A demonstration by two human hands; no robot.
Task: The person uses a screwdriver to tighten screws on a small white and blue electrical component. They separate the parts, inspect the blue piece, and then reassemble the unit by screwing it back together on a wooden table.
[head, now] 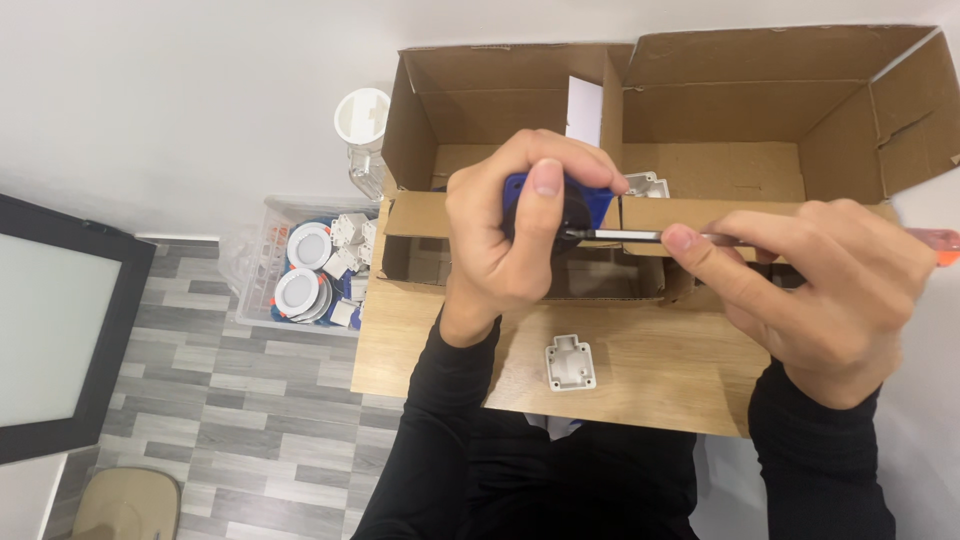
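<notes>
Centrally, left hand [500,240] clenched around a blue and black plug-like part [575,205], thumb pressed across its front, fingers curled over its top edge. Held above the near flap of the cardboard boxes, over the wooden table [650,375]. Right hand [820,290] closed on a screwdriver [640,236]: index finger and thumb pinched along the metal shaft, remaining fingers wrapped over the handle, only the orange-red handle end [940,243] showing past the knuckles. Screwdriver laid horizontally, tip met with the dark face of the blue part.

Behind the hands, two open cardboard boxes: left box [440,110] with a white sheet standing at its right wall, right box [800,110] with flaps raised. A white plastic piece [645,183] partly seen inside, just beside the blue part.

Nearer the body, a small white plastic housing [570,362] lying on the bare tabletop, apart from both hands. Both forearms in black sleeves.

To the left on the grey plank floor, a clear plastic crate [310,265] filled with round white fittings and small white parts. Above it, a white cylindrical container [362,118] against the wall. At far left, a dark-framed panel [60,330].
</notes>
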